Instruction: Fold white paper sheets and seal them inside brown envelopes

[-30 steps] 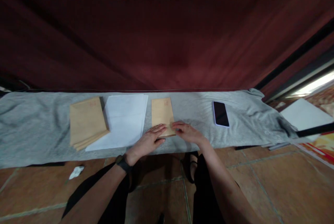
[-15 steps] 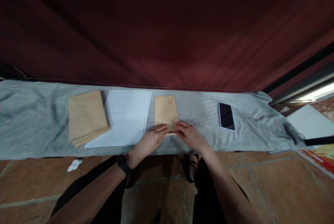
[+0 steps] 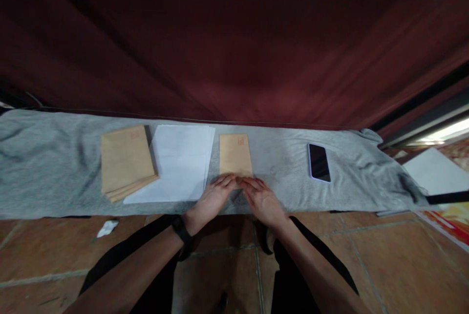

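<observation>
A brown paper envelope with a small red print in its upper right corner lies upright in front of me. My left hand covers the lower left part of it. My right hand covers the lower right part. Both sets of fingers are held together and bent over the envelope's near end, with the fingertips almost meeting at its middle. That near edge is hidden under them, and the thumbs are hard to make out.
White paper sheets lie to the left, partly under a fanned stack of brown envelopes. A phone rests on the right of the grey cloth. A dark red curtain hangs behind. Crumpled tissue is on the tiled floor.
My hands have come closer together over the envelope's near end, and the fold that showed between them is now covered. The view has shifted slightly.
</observation>
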